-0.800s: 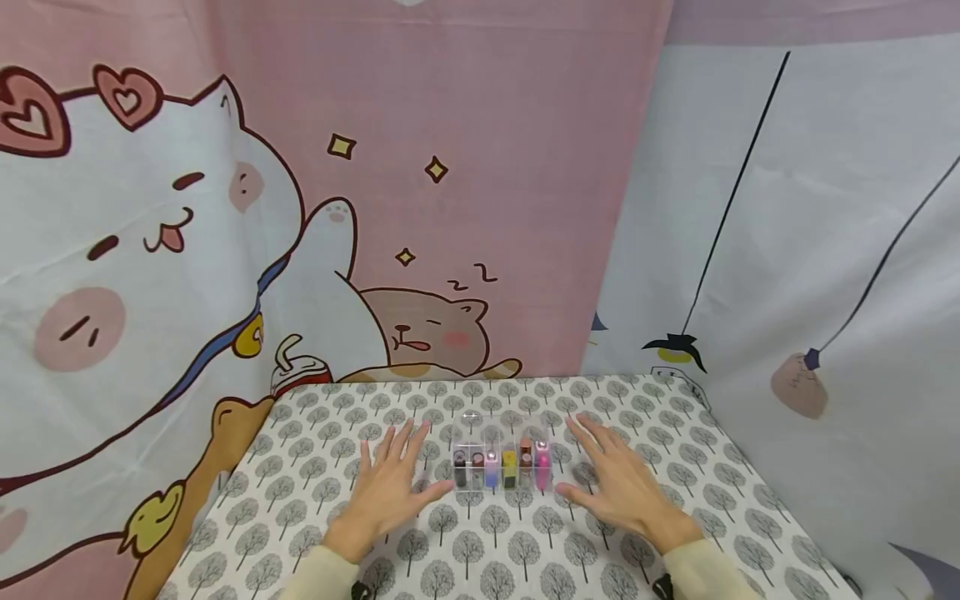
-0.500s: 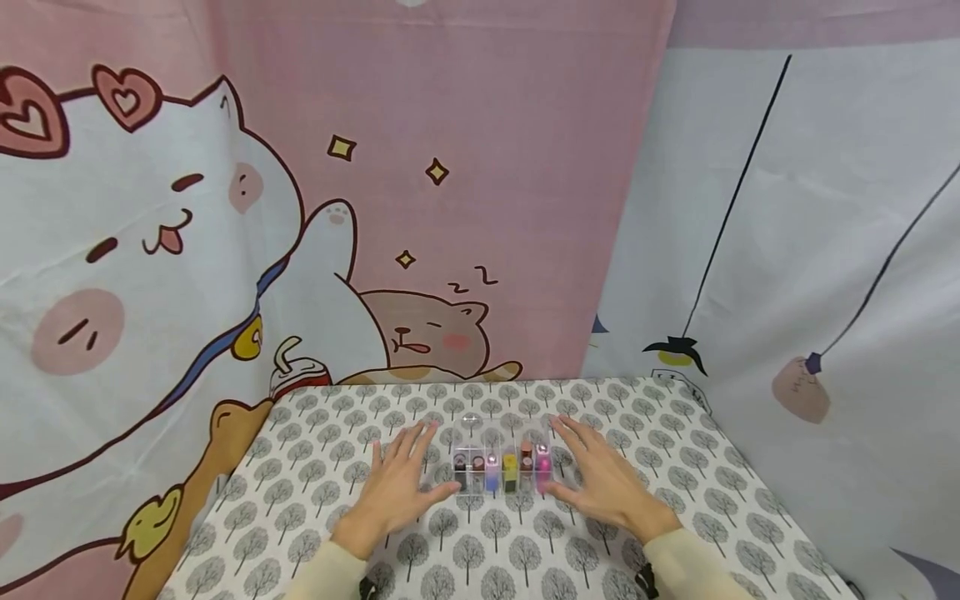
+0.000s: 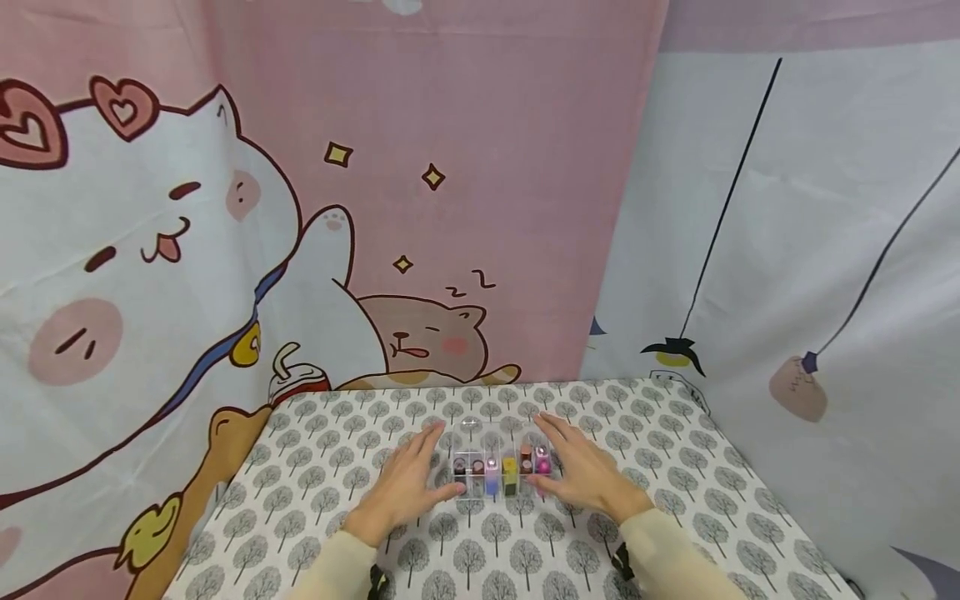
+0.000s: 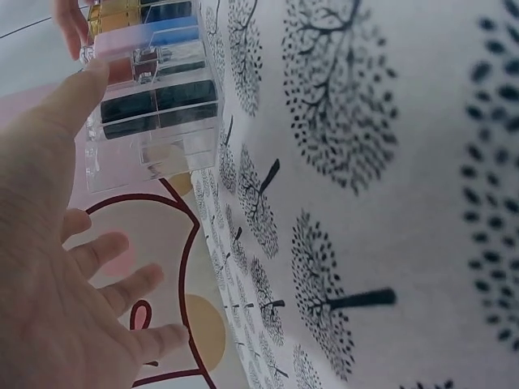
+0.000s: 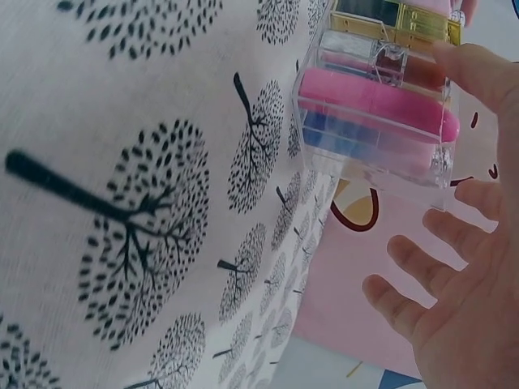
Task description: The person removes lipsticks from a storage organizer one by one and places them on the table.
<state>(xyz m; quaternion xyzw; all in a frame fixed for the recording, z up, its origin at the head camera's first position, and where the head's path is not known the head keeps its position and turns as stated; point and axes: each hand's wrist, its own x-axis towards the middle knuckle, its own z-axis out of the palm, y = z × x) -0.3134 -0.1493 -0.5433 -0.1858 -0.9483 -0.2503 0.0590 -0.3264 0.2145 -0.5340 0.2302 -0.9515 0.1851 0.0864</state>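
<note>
My sleeves are cream, tablecloth is white with dark trees, backdrop pink and white. I'm seeing one hot-pink tube, one yellow-and-black tube, one pink-to-blue tube.

Clear organizer with coloured tubes on tree-print cloth. Left hand by its left side, right hand by right, fingers extended. Right thumb overlaps front, contact unclear. Pink-and-white cartoon backdrop behind.

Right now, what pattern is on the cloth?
The cloth has grey trees on white, seen best in the head view.
</note>
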